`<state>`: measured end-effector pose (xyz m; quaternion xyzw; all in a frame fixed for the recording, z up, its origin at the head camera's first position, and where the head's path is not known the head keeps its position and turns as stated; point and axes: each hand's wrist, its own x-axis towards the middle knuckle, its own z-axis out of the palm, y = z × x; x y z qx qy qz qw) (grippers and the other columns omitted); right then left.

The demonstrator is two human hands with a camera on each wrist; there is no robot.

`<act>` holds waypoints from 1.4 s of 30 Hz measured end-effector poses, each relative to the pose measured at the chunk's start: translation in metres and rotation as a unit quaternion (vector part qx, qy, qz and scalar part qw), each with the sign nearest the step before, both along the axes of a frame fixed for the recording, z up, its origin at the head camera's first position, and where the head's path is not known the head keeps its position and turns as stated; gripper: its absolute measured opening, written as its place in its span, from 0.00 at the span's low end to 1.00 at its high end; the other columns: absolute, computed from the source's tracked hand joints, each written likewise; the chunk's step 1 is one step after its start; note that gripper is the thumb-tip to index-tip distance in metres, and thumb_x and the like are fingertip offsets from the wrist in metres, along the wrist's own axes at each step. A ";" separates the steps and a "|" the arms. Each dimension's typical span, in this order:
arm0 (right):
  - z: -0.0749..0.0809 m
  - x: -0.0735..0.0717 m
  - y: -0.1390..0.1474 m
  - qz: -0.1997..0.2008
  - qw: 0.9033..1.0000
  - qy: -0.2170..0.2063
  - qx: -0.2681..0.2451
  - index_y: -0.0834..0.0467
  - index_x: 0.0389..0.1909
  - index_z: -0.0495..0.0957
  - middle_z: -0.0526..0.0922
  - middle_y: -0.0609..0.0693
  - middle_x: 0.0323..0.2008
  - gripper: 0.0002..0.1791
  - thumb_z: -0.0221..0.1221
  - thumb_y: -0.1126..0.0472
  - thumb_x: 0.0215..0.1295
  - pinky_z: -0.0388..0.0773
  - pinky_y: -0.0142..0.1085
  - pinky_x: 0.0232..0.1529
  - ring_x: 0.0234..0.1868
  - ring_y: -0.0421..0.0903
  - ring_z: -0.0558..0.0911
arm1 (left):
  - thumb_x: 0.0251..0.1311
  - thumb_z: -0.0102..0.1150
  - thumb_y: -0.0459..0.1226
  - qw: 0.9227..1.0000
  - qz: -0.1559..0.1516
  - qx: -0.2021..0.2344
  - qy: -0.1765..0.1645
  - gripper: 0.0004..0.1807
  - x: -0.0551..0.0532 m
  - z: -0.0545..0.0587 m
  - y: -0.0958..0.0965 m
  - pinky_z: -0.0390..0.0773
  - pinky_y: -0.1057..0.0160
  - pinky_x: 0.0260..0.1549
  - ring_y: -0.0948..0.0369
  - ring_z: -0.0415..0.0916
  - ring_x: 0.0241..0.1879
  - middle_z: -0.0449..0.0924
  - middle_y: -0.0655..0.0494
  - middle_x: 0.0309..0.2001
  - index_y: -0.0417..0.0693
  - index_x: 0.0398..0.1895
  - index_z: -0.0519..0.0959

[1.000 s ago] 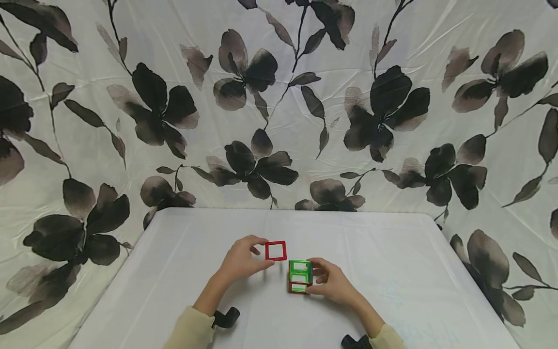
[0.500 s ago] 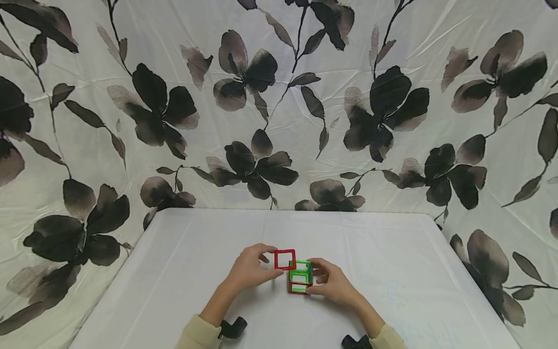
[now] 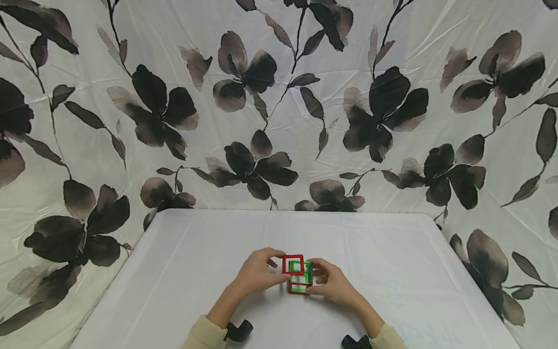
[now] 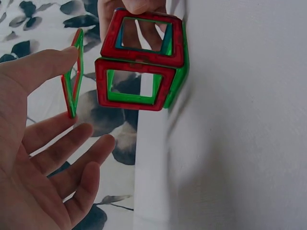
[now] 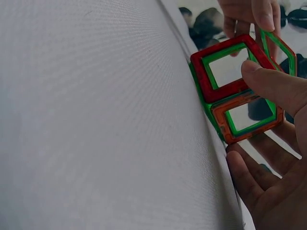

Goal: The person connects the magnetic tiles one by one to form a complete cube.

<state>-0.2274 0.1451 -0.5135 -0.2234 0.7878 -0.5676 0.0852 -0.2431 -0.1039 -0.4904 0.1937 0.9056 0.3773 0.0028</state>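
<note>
My left hand (image 3: 257,272) pinches a square magnetic tile (image 3: 285,265) between thumb and fingertips. In the left wrist view this tile (image 4: 80,62) stands on edge, red on one side and green on the other. A small boxy structure of magnetic tiles (image 3: 300,282) rests on the table, its frames red, green, blue and orange. The right hand (image 3: 333,282) grips its right side, with the thumb on a red frame in the right wrist view. Seen from the left wrist, a gap separates the held tile from the structure (image 4: 139,62). Some of the structure's far side is hidden.
A white cloth covers the table (image 3: 196,232). Behind it hangs a pale curtain (image 3: 322,140) with dark flowers. Black straps with mounts (image 3: 240,331) sit at both wrists, below light yellow sleeves (image 3: 205,334).
My left hand has carried the tile right and slightly nearer, so it now overlaps the structure in the head view. The right hand and the structure have stayed in place.
</note>
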 end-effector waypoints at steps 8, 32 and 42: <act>-0.025 -0.011 0.004 -0.007 1.000 0.009 0.009 0.58 0.62 0.70 0.77 0.53 0.55 0.36 0.73 0.65 0.50 0.77 0.47 0.47 0.51 0.52 0.79 | 0.46 0.74 0.55 1.000 -0.013 0.001 0.001 0.33 -0.001 -0.005 0.005 0.78 0.63 0.35 0.62 0.80 0.40 0.80 0.61 0.52 0.51 0.54 0.80; -0.027 -0.012 0.006 -0.002 1.000 0.008 0.019 0.59 0.64 0.69 0.76 0.55 0.58 0.38 0.73 0.59 0.52 0.77 0.39 0.46 0.52 0.51 0.78 | 0.44 0.76 0.52 0.999 -0.032 0.002 -0.002 0.31 -0.004 -0.004 0.010 0.78 0.64 0.35 0.63 0.80 0.38 0.80 0.63 0.48 0.51 0.51 0.82; -0.027 -0.013 0.005 -0.001 1.000 0.013 0.018 0.58 0.63 0.70 0.76 0.57 0.57 0.37 0.74 0.60 0.52 0.77 0.40 0.47 0.52 0.51 0.79 | 0.43 0.77 0.52 0.999 -0.045 -0.005 0.007 0.31 -0.006 -0.005 0.012 0.77 0.64 0.35 0.66 0.79 0.37 0.81 0.64 0.46 0.50 0.51 0.82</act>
